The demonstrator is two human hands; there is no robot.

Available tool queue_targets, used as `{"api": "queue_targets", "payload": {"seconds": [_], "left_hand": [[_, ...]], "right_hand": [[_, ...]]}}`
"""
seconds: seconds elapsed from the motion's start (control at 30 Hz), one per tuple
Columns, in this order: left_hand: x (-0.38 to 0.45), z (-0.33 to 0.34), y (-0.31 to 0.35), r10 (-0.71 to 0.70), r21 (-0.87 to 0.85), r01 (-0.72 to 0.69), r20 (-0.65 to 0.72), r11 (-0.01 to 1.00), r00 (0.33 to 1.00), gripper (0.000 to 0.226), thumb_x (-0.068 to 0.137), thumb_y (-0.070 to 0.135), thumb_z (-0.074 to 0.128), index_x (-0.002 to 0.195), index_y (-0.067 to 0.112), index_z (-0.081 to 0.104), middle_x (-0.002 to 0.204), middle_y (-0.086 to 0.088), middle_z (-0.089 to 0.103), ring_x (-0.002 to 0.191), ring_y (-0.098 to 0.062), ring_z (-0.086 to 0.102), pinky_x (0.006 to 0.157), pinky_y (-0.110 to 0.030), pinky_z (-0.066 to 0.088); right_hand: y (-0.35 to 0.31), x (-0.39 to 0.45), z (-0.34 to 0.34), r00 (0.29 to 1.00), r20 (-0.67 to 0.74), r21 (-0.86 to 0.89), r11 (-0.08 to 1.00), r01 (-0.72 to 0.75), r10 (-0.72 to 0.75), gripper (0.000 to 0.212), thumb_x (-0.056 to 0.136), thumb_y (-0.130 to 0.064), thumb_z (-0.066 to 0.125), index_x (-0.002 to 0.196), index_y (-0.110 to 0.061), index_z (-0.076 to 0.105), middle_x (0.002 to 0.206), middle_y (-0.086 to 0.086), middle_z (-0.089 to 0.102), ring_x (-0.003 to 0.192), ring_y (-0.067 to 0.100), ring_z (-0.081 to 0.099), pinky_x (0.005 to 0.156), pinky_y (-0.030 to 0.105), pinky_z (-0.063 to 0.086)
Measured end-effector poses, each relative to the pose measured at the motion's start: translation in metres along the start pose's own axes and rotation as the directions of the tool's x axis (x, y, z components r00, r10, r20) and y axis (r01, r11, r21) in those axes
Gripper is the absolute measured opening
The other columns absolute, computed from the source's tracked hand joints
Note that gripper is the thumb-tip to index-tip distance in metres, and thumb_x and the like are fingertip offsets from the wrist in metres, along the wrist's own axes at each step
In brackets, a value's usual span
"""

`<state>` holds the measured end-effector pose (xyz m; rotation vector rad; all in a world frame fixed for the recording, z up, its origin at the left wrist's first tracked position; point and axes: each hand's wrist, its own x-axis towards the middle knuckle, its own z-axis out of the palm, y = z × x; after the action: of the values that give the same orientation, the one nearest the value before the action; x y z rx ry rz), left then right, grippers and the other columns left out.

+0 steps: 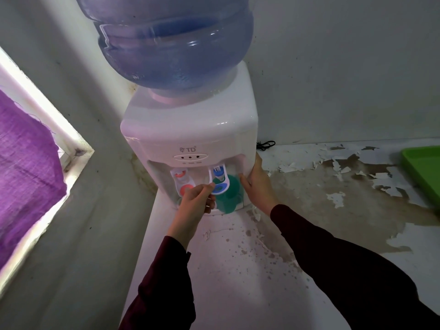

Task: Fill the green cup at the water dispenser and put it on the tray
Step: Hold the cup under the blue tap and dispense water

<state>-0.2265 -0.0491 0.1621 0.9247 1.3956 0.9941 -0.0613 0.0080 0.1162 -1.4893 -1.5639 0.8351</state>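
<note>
Pressing the blue tap (220,184) with my left hand (197,201), fingers pinched closed on its lever. Green cup (228,196) sits under that tap in the dispenser (190,134) recess, on the drip ledge. My right hand (258,186) lies open, flat against the dispenser's right side, just beside the cup; can't tell if it touches the cup. Red tap (183,184) is left of the blue one. Blue bottle (171,41) sits on top. Green tray (423,172) lies on the counter (309,210) far right, well apart from the cup.
</note>
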Motion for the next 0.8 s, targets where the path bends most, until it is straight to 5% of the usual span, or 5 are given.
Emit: {"api": "queue_targets", "payload": {"seconds": [0.47,0.8], "left_hand": [[-0.0009,-0.0013,-0.0041,0.018,-0.022,-0.017,0.016,1.0,1.0,0.028,0.095,0.029,0.049,0.1,0.005,0.063,0.069,-0.003,0.053,0.055,-0.009,0.046,0.057,-0.02,0.042],[-0.0017,-0.0001,-0.004,0.026,0.003,-0.026,0.023,1.0,0.999,0.033,0.095,0.029,0.047,0.105,0.001,0.061,0.068,-0.002,0.052,0.055,-0.009,0.045,0.057,-0.02,0.041]], "right_hand": [[-0.0024,-0.0015,0.002,1.0,-0.005,0.009,1.0,0.001,-0.001,0.069,0.092,-0.014,0.054,0.147,-0.017,0.012,0.134,0.009,0.053,0.116,0.024,0.056,0.096,0.035,0.048],[-0.0052,-0.0021,0.0,1.0,0.009,0.035,0.999,-0.005,0.005,0.069,0.092,-0.013,0.054,0.147,-0.019,0.012,0.137,0.009,0.05,0.123,0.026,0.052,0.101,0.044,0.047]]}}
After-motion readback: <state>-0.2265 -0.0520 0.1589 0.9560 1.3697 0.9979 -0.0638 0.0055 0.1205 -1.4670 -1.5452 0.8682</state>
